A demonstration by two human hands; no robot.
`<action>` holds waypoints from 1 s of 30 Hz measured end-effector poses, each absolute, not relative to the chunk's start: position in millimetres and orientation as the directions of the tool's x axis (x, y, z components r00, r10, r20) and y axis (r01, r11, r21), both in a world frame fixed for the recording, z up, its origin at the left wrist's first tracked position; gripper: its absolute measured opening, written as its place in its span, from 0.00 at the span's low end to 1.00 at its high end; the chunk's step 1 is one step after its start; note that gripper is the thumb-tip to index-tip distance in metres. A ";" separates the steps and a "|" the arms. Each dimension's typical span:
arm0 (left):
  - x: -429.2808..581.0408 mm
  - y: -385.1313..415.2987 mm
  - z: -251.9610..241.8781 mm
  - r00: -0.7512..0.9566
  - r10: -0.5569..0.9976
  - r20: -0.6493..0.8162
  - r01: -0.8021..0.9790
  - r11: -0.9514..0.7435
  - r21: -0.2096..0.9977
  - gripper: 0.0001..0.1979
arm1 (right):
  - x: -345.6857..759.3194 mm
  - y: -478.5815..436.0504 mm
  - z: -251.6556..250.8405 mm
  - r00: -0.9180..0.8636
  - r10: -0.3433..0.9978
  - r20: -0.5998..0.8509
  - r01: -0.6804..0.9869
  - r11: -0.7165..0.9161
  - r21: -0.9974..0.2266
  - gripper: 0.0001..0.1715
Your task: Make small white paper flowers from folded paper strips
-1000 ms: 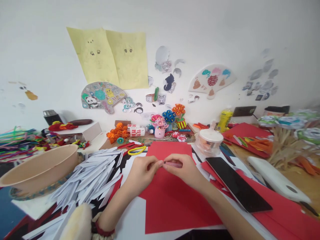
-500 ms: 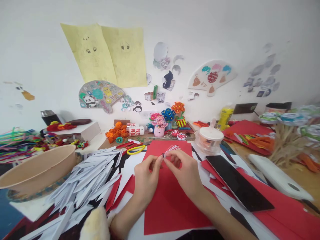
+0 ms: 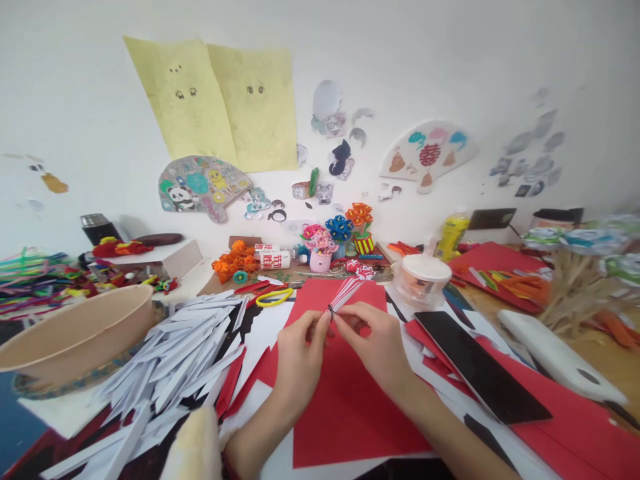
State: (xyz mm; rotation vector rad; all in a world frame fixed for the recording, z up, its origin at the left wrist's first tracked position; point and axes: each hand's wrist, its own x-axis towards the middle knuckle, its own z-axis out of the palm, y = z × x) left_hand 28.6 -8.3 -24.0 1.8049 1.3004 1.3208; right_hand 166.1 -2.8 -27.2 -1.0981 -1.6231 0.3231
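Observation:
A small bundle of thin red and white strips (image 3: 346,292) fans out away from me between my hands. A dark thread or wire tie (image 3: 331,309) goes around its near end. My left hand (image 3: 300,357) pinches thumb and forefinger at the left side of that tie. From the right, my right hand (image 3: 376,343) also pinches close to the tie; its fingertips partly hide what they grip. Both hands are above a red paper sheet (image 3: 360,427).
Folded white paper strips (image 3: 185,353) heap at the left, by a beige basin (image 3: 75,333). Yellow-handled scissors (image 3: 274,297) lie beyond my left hand. On the right are a black phone (image 3: 480,367), a lidded cup (image 3: 425,277) and a white device (image 3: 560,357). Craft flowers (image 3: 340,230) stand behind.
The bundle now points more away from me, its strips fanned and less covered by my right hand. My right hand has turned slightly lower. The view has shifted a little.

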 end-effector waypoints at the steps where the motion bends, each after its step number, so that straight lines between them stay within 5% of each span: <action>1: 27.9 -7.8 -24.9 0.061 0.916 0.397 0.397 -0.388 0.832 0.15 | 166.3 -2.9 -28.1 0.013 0.775 0.632 0.506 0.540 -0.672 0.07; 30: 28.0 0.6 -38.6 0.223 0.875 0.429 0.578 -0.473 0.665 0.16 | 165.7 1.4 -36.9 -0.085 0.789 0.608 0.595 0.530 -0.604 0.11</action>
